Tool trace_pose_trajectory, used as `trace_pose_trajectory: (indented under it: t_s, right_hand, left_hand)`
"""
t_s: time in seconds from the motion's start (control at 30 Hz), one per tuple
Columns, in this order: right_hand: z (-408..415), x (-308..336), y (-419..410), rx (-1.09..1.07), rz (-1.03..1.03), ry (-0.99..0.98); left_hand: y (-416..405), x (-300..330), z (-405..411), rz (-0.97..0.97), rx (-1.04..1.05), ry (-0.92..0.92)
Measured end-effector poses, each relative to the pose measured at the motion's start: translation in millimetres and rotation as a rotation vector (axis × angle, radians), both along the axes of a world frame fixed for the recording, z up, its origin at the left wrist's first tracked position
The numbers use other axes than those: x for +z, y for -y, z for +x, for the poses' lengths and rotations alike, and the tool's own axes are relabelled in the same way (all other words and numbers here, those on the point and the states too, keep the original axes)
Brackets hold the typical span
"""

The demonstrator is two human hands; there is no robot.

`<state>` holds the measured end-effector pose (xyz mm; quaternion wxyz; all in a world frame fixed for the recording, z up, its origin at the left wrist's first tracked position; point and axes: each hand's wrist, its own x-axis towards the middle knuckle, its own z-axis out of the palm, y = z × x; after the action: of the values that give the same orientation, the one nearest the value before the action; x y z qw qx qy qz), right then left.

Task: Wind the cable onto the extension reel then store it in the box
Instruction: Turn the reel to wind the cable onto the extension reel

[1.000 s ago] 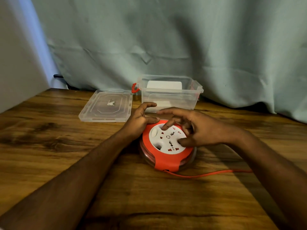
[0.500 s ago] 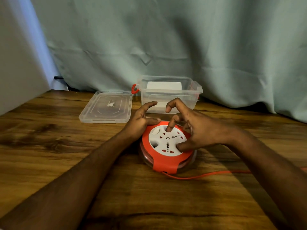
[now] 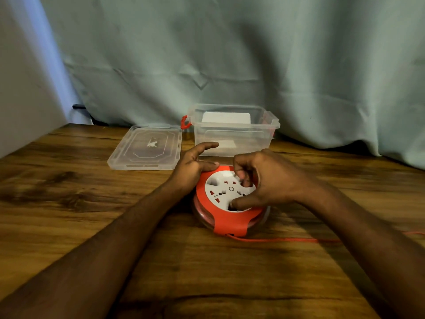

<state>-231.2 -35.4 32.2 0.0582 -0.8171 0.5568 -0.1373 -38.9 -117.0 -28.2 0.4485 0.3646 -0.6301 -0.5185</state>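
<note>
a person's two bare arms reach over a wooden surface (image 3: pixel 69 203) toward a round orange-and-white extension reel (image 3: pixel 230 203), which lies flat near the middle of the surface, just in front of a clear plastic box (image 3: pixel 234 132). the left hand (image 3: pixel 193 166) rests against the reel's far left rim, thumb lying along the orange edge and forefinger stretched out above it, the fingers relaxed rather than clenched. the right hand (image 3: pixel 264 180) sits on top of the white socket face with its fingers curled down onto it, thumb pressed into a recess near the front and fingertips dug in near the back, gripping the face of the reel. an orange cable (image 3: pixel 287 240) leaves the reel's front edge and trails along the surface to the right, passing under the right forearm. the box stands open, with red latches at its ends. its clear lid (image 3: pixel 145 148) lies flat on the surface just to the left of the box. a pale green curtain (image 3: pixel 230 54) hangs behind.
</note>
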Motion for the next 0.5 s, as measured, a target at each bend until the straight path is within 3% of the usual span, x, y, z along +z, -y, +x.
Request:
trace_pose_trajectory:
  t_s: [0.37,0.5]
  right_hand:
    - [11,-9,2,-0.108,-0.088,0.031]
    - [6,-6,3,-0.068,-0.048,0.089]
  left_hand:
    - [-5,-4,-3,-0.068,0.219,0.091]
    - [-9,3,-4,-0.03,0.237,0.04]
